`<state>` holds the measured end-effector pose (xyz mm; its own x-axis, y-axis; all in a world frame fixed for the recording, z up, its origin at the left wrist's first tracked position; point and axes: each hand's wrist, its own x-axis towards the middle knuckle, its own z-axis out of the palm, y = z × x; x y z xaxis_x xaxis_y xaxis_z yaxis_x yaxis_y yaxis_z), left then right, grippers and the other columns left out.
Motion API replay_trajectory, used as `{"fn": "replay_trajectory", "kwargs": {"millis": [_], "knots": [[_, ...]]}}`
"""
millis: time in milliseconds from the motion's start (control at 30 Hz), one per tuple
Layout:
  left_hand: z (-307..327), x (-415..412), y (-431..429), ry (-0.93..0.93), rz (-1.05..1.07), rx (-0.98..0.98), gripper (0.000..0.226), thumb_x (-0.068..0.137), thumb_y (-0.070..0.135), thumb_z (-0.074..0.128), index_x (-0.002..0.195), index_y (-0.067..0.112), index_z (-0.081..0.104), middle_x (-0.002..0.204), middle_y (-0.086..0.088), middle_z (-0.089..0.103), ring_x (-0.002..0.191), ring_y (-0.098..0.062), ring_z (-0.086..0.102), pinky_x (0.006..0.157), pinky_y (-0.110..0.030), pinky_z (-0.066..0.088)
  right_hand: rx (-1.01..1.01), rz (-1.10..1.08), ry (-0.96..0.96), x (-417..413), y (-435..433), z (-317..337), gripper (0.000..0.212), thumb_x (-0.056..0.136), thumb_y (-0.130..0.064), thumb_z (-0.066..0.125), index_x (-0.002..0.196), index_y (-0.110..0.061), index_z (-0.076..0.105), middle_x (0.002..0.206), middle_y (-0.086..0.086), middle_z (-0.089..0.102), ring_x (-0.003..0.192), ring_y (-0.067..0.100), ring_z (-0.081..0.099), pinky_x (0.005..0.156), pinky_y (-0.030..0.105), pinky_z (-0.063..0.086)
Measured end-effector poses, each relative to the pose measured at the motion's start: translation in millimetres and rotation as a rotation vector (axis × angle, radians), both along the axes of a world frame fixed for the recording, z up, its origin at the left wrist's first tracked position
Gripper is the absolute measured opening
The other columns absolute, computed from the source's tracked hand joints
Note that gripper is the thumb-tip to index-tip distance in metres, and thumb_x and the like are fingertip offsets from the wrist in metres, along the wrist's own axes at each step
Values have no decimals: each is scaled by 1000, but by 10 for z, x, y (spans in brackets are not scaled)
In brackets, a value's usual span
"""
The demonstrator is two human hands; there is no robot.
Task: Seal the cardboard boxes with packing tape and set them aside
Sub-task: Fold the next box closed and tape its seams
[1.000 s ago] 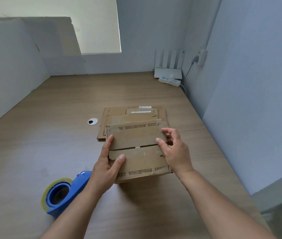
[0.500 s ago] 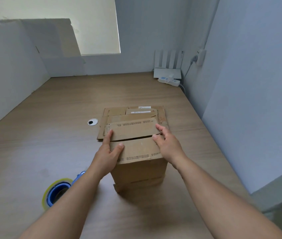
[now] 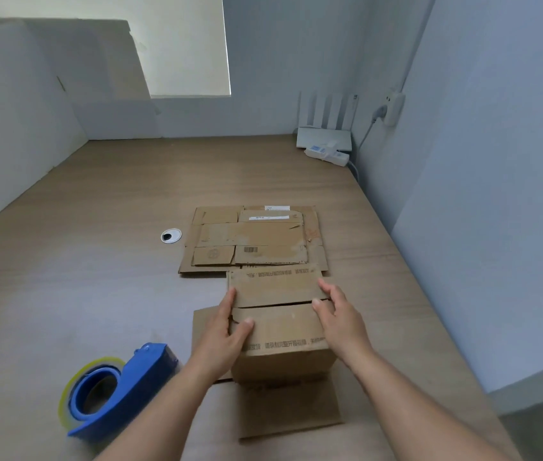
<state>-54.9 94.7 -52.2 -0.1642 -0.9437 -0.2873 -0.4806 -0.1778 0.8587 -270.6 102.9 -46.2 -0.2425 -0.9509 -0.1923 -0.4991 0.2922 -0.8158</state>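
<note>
1. You are at a wooden table (image 3: 97,261) set into a pale-walled corner, with a router (image 3: 325,128) at the far right. A stack of flattened boxes (image 3: 253,237) lies mid-table.
2. The box (image 3: 283,331) in hand stands just in front of that stack, its two top flaps folded shut. The lower flaps lie splayed on the table.
3. Your left hand (image 3: 226,334) rests on the box's left edge, thumb flat on the near flap and fingers stretched out, not curled. Your right hand (image 3: 339,321) rests on the right edge with straight fingers, thumb at the seam (image 3: 273,305).
4. The seam gapes slightly and runs a little crooked. Press both flaps level until their edges meet before any tape goes on.
5. The tape dispenser (image 3: 113,390) lies untouched near your left forearm. One hand should pin the flaps while the other fetches it.
6. Start the strip on a side wall, I'd judge, and draw it along the seam.
</note>
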Motion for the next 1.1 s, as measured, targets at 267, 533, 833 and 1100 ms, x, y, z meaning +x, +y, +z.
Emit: {"fn": "replay_trajectory", "kwargs": {"millis": [267,533,833,1100], "knots": [[-72,249,35,125,194,111,87,84,66,48,150,42,-3,143,2,40,121,-19,50,97,-35,46,-25,3,-78,47,31,-169,49,94,-36,56,140,-36,38,135,-9,52,119,12,52,96,30,48],[-74,-47,3,216,241,524,70,88,73,27,139,29,44,128,-6,60,117,-26,55,99,-42,45,-28,-71,-260,-332,80,-231,46,96,-24,55,139,-26,42,130,-2,56,106,2,55,79,7,42],[-157,248,-26,-352,324,428,24,101,21,44,116,4,52,90,-6,63,72,-15,54,63,-28,48,5,73,236,240,15,-67,55,95,-45,49,145,-35,28,143,-6,47,123,20,51,88,33,47],[42,322,236,73,310,824,70,89,68,39,135,15,38,88,-22,64,73,-32,68,65,-41,58,-11,19,-105,-148,-27,-194,51,92,-36,59,139,-29,41,136,-3,53,121,13,51,100,32,44]]}}
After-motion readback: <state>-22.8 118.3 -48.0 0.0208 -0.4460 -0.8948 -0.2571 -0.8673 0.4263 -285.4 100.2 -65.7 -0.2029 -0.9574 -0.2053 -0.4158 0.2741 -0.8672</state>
